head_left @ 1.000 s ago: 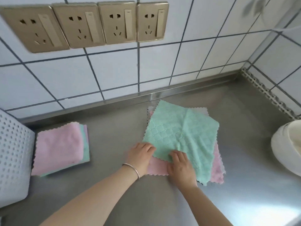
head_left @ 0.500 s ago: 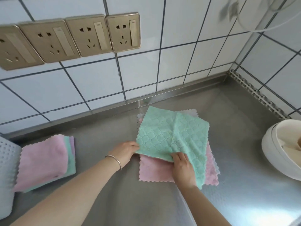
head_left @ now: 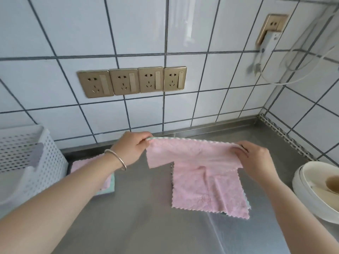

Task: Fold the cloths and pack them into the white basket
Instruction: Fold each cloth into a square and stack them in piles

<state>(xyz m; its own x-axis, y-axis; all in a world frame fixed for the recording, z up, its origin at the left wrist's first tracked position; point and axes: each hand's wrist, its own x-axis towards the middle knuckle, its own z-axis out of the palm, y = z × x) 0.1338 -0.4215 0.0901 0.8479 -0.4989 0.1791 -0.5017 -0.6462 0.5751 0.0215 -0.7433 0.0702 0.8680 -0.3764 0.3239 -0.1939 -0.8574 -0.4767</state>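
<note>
I hold a cloth [head_left: 190,153] in the air above the steel counter, its pink side towards me and a green edge showing along the top. My left hand [head_left: 133,148] pinches its left top corner and my right hand [head_left: 256,158] pinches the right one. Below it a pile of flat cloths [head_left: 207,191] lies on the counter with a pink one on top. A stack of folded cloths [head_left: 108,182], pink over green, sits to the left, partly hidden by my left forearm. The white perforated basket [head_left: 27,162] stands at the far left.
White bowls [head_left: 315,191] are stacked at the right edge of the counter [head_left: 146,226]. The tiled wall with a row of gold sockets [head_left: 132,81] runs behind. A plugged-in charger [head_left: 268,41] with a white cable hangs in the right corner.
Both hands have lifted the green-and-pink cloth off the pile and hold it stretched by its top corners. The camera has tilted up, and the pink cloth beneath is now uncovered.
</note>
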